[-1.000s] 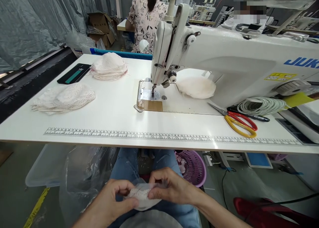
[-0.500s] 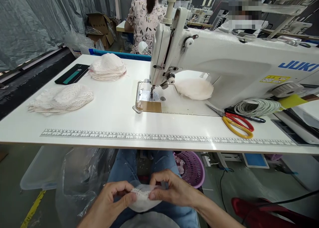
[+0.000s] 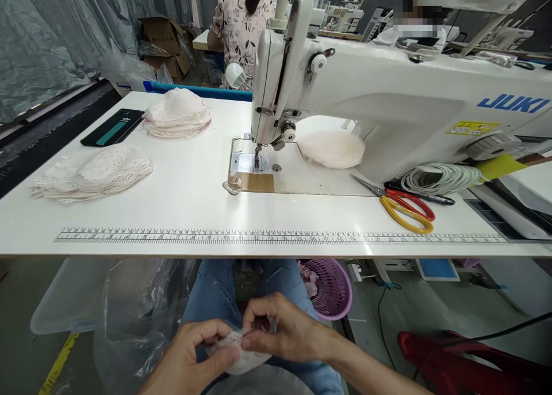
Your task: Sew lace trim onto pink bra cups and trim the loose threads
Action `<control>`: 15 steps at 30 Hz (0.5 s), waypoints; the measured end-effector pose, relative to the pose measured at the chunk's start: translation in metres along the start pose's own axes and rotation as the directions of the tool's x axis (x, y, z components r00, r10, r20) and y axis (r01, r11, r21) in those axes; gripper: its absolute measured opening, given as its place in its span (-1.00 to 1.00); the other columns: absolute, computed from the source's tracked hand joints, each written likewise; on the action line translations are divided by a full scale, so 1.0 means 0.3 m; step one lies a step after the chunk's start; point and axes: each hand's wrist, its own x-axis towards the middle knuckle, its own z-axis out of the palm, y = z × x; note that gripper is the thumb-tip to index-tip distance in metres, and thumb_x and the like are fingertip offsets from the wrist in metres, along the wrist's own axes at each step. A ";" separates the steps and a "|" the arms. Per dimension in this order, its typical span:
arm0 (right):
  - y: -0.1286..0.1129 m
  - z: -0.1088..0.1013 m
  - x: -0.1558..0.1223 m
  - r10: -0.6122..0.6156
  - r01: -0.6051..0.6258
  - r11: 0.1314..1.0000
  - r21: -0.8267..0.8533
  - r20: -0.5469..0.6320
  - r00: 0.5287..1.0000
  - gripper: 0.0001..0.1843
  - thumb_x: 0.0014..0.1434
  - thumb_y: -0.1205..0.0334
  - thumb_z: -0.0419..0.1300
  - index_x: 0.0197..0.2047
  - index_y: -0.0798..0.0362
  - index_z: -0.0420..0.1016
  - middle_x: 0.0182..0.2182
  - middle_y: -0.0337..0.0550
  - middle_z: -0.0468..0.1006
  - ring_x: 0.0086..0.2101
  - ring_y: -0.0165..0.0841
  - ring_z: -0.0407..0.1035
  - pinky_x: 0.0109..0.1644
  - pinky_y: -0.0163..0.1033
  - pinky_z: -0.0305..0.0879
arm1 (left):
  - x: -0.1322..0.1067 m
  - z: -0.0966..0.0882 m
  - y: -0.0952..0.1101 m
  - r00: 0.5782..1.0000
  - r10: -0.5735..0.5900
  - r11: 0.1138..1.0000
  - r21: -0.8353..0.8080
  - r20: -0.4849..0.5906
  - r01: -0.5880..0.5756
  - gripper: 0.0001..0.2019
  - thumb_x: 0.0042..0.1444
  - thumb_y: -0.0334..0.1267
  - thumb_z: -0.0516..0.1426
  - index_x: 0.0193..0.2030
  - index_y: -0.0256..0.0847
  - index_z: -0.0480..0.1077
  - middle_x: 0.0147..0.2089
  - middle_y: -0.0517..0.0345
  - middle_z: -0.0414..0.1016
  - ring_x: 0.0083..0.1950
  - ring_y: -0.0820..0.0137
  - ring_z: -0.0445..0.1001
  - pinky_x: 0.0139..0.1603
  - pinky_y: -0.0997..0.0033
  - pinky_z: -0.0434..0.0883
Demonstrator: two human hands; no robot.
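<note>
Over my lap, below the table edge, a small white lace-edged fabric piece (image 3: pixel 248 360) is pinched between my two hands. My left hand (image 3: pixel 196 349) grips its left side with thumb and fingers. My right hand (image 3: pixel 282 332) pinches its upper right edge, thumb on top. Part of the piece is hidden behind the fingers. On the table beyond stands a white sewing machine (image 3: pixel 388 96), with a pale round fabric stack (image 3: pixel 334 149) under its arm. A lace fabric stack (image 3: pixel 92 173) lies at the left, and another pale stack (image 3: pixel 177 113) sits behind it.
A black phone (image 3: pixel 112 127) lies at the table's left. Scissors (image 3: pixel 407 211) with red and yellow handles and a coiled white cord (image 3: pixel 440 179) rest at the right. A printed ruler (image 3: pixel 276 237) runs along the front edge. A purple basket (image 3: pixel 334 291) stands below. Two people are beyond.
Both hands have shifted slightly left, and the fabric piece is turned and more bunched between the fingers. The whole view has also moved a little.
</note>
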 end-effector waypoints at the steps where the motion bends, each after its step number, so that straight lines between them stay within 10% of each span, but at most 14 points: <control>1: 0.000 0.001 -0.001 0.003 -0.003 1.000 -0.012 -0.011 1.000 -0.86 0.06 0.23 0.24 -0.38 0.16 0.47 -0.58 -0.33 0.33 -0.55 -0.54 0.18 -0.49 -0.47 0.09 | 0.004 0.004 -0.005 1.000 0.008 1.000 -0.008 -0.007 -0.008 -0.69 -0.01 0.01 0.16 -0.42 -0.23 0.50 -0.51 0.21 0.38 -0.43 0.42 0.25 -0.38 0.55 0.22; 15: 0.014 -0.067 -0.013 -0.032 0.021 0.995 0.102 0.105 0.994 -0.59 0.02 -0.07 0.27 -0.42 0.19 0.55 -0.51 -0.23 0.38 -0.48 -0.48 0.22 -0.41 -0.39 0.14 | 0.030 -0.028 -0.065 0.991 -0.124 0.939 -0.318 0.049 0.133 -0.59 -0.19 0.10 0.31 -0.46 -0.28 0.56 -0.54 0.12 0.53 -0.51 0.46 0.37 -0.43 0.56 0.27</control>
